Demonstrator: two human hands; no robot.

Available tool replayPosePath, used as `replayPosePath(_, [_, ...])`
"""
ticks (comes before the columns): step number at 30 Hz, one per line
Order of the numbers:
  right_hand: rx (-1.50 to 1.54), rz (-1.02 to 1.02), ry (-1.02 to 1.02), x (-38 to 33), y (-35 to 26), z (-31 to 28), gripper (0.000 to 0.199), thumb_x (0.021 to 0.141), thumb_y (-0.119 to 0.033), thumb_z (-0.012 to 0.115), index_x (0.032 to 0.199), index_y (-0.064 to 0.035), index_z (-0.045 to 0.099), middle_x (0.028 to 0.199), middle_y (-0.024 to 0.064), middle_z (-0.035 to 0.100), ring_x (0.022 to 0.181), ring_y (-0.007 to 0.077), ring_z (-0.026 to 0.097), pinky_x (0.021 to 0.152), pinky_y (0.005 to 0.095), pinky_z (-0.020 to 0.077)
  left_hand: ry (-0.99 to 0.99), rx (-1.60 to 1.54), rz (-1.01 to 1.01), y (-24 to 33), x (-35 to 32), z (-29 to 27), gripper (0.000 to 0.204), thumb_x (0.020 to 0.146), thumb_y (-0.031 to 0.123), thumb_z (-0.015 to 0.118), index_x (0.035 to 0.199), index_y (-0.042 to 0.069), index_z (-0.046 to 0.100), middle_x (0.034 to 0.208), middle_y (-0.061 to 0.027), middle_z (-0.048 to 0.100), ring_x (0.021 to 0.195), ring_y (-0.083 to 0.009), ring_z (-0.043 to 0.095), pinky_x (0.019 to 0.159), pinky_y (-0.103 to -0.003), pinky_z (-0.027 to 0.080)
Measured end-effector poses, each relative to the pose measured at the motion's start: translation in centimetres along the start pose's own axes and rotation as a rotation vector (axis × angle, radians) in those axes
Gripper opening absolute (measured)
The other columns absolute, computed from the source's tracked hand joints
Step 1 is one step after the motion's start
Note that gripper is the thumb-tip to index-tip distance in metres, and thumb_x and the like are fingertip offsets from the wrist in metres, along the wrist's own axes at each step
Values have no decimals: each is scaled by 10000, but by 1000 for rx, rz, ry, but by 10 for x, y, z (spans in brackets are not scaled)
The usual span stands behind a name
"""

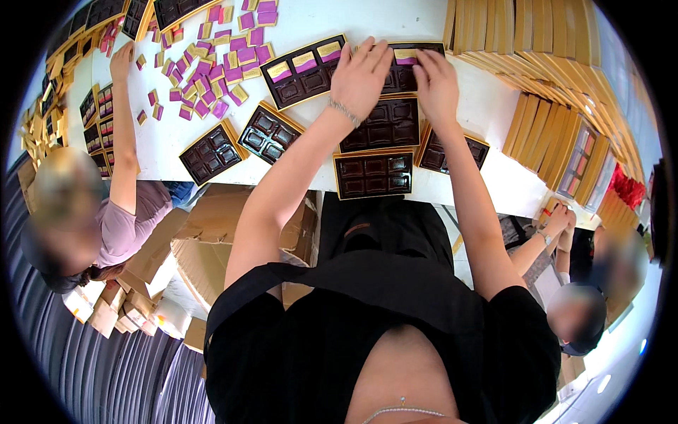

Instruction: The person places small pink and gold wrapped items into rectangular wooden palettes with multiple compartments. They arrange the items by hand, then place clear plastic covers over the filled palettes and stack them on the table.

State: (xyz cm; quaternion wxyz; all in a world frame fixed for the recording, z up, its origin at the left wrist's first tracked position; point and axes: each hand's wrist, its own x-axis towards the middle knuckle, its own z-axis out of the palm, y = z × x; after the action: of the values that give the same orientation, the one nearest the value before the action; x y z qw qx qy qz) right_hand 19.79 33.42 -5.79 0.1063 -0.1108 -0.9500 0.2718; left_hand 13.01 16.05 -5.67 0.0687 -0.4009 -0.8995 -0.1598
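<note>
Left hand (360, 74) and right hand (436, 85) flat, fingers spread, holding nothing, pressing top dark compartment tray (408, 67); pink-yellow packet (405, 55) between fingertips.

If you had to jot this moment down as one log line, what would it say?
left hand: on dark tray | right hand: on same tray | nearby: pink-and-gold packets on white table

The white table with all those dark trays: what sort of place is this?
Probably a packing workshop: gold-edged compartment trays cover the white table, loose pink-and-yellow packets lie heaped, flat gold boxes are stacked.
</note>
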Motion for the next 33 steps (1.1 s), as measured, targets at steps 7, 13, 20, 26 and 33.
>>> replayPosePath(7, [-440,-217,-241,-11,-5,3,690,885,-416,602,1460,-108,378,1550,28,310,1440,299,239,1108,620,211,-390,110,-25,13,-14,-14,880,839,638,537,1488,82,327,1573,-63,260,1455,-188,221,1099,-682,143])
replayPosePath(13, [-492,-302,-344,3,-5,-12,686,884,-421,599,1457,-114,382,1548,7,312,1437,259,247,1118,615,192,-374,29,-49,12,-16,-11,912,818,651,543,1486,69,326,1579,-64,238,1469,-207,153,1067,-729,110])
replayPosePath(20, [-225,-419,-97,61,-19,-1,327,850,-146,632,1165,-57,630,1207,89,624,1127,295,569,1009,446,416,-194,116,-92,-43,18,-22,684,877,418,597,1427,66,395,1525,-110,346,1393,-197,364,1043,-741,194])
replayPosePath(26, [83,-523,71,197,-76,123,285,809,-67,642,1092,-40,632,1143,121,638,1080,339,577,911,407,492,105,-66,-165,-216,103,14,398,827,108,607,1224,129,603,1222,-57,637,1116,-283,563,969,-425,435])
replayPosePath(33, [481,-150,-102,193,-63,121,220,902,-118,622,1065,25,655,990,127,688,847,277,674,772,344,578,41,28,-300,-214,93,-9,347,812,137,656,1159,119,654,972,-108,701,895,-306,639,809,-410,517])
